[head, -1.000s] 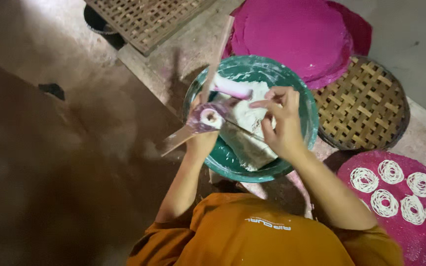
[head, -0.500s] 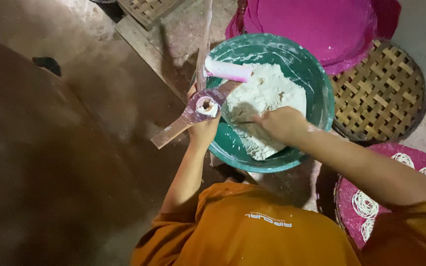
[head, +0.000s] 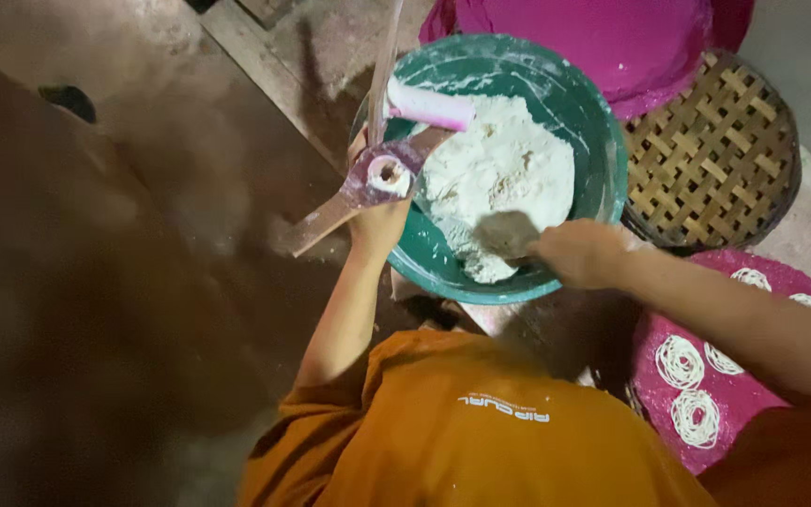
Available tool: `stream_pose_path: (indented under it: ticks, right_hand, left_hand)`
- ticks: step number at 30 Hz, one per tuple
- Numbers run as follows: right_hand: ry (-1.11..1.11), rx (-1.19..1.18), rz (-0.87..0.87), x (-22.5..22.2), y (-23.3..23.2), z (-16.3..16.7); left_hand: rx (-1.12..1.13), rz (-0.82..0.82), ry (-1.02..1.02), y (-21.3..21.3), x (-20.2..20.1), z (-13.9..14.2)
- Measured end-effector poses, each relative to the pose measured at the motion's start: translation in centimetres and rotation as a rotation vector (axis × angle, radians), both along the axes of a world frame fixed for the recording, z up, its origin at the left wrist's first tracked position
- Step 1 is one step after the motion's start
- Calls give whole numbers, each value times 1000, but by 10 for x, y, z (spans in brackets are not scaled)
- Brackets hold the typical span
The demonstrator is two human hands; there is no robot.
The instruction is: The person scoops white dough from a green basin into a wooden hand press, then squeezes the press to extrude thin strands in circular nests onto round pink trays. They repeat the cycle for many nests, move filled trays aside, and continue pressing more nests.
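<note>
The left hand (head: 379, 225) is closed around the lower body of a purple dough press (head: 382, 174), held just over the left rim of a green basin (head: 603, 141). The press is a short, flour-smeared cylinder whose open top shows a plug of white dough. Flat handles run out from it: one slants down to the near left, another rises to the far side past the top of the view, and a pink, flour-dusted cylinder (head: 429, 105) sticks out to the right over the basin.

The basin sits in the middle of the scene and holds a large mound of white dough (head: 504, 178), rough and crumbly on top, with white smears up the inner wall.

The right hand (head: 576, 252) reaches in from the right over the near rim of the basin, its fingers curled at the near edge of the mound. It is blurred, so how tightly it grips, or whether it has dough in it, cannot be told.

To the right of the basin lies a woven bamboo tray (head: 720, 160). On the far side is a magenta cloth-covered round (head: 593, 38). At the near right, a magenta mat (head: 762, 376) carries white coils of pressed noodle (head: 680, 361).
</note>
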State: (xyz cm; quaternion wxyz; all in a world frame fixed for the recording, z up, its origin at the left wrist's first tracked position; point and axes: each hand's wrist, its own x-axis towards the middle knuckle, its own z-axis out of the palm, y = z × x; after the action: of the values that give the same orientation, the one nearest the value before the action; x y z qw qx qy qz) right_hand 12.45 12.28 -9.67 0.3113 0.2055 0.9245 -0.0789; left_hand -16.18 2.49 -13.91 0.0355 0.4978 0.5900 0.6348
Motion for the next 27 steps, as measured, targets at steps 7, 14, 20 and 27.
stream_pose_path:
  ticks: [7,14,20,27]
  right_hand:
    - [240,-470,-328,29,9,57]
    - [265,-591,-578,38,30,123]
    - [209,128,-308,-41,-49,132]
    - [436,499,-21,-1,-77,191]
  left_hand:
    - [-33,-58,-89,-5,0,11]
    - [-394,-101,394,-20,34,49]
    - [-328,-313,677,-9,62,50]
    - [-604,-435,107,-24,43,46]
